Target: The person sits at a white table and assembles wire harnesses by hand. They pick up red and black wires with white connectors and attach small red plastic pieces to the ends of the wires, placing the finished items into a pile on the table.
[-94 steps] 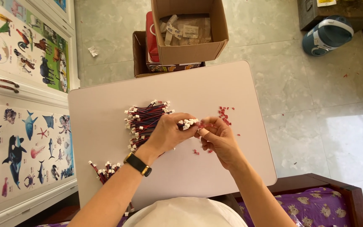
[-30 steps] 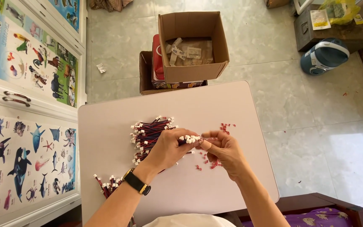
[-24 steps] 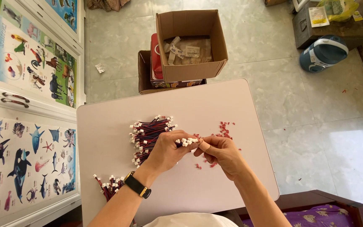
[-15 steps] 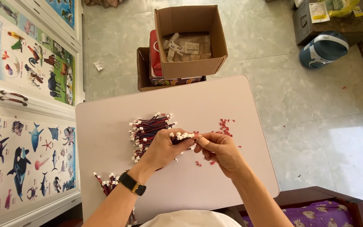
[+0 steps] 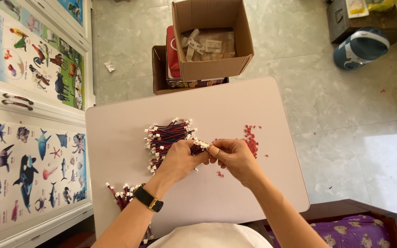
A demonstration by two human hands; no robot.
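Over the middle of a white table (image 5: 235, 110) my left hand (image 5: 178, 160) grips a small bunch of red and dark wires with white plug ends (image 5: 198, 145). My right hand (image 5: 233, 157) meets it from the right, its fingertips pinched at those white ends. A larger bundle of the same wires (image 5: 166, 138) lies on the table just left of my left hand. A scatter of tiny red pieces (image 5: 251, 140) lies beside my right hand. A black watch (image 5: 148, 199) is on my left wrist.
Another bundle of wires (image 5: 122, 195) lies at the table's near left edge. Beyond the far edge stand an open cardboard box (image 5: 212, 39) with bagged parts and a second box (image 5: 161, 69). A cabinet with animal posters (image 5: 28, 138) runs along the left. A blue and white container (image 5: 361, 46) sits on the tiled floor.
Both hands have stayed together over the table, working at the wire ends. The view has shifted slightly; nothing else has moved.
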